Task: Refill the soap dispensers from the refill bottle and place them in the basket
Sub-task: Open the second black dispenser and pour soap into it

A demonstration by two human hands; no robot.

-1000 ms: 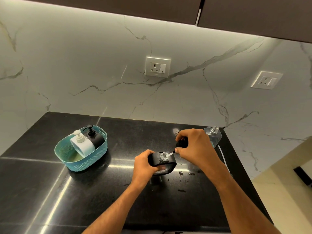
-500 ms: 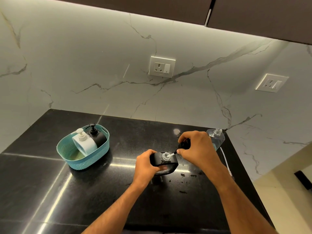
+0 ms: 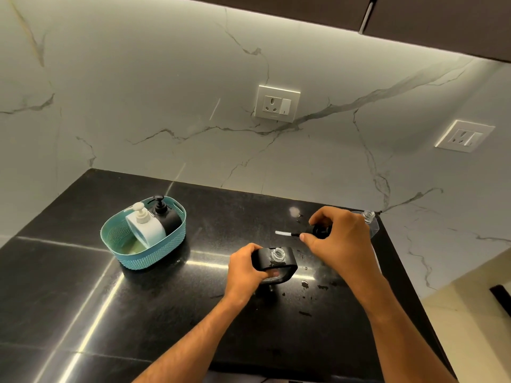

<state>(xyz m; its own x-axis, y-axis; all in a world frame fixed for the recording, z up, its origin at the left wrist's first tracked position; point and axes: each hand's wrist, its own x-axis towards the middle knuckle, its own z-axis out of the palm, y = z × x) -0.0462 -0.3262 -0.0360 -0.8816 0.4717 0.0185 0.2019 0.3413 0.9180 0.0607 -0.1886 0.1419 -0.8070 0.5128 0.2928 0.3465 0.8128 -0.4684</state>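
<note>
Marble-veined wall panels with two wall sockets (image 3: 277,103) back a glossy black desk (image 3: 83,294). At far left on it sits a teal basket (image 3: 143,252) holding a white soap dispenser (image 3: 145,226) and a black soap dispenser (image 3: 166,217), both with pumps on. Near centre, the left hand (image 3: 244,269) is wrapped around an open black dispenser (image 3: 276,262), its clear neck uncapped. Just beyond it, the right hand (image 3: 341,239) pinches the black pump head (image 3: 320,231), tube pointing left. A clear refill bottle (image 3: 370,219) stands behind that hand. Droplets speckle the desk nearby.
</note>
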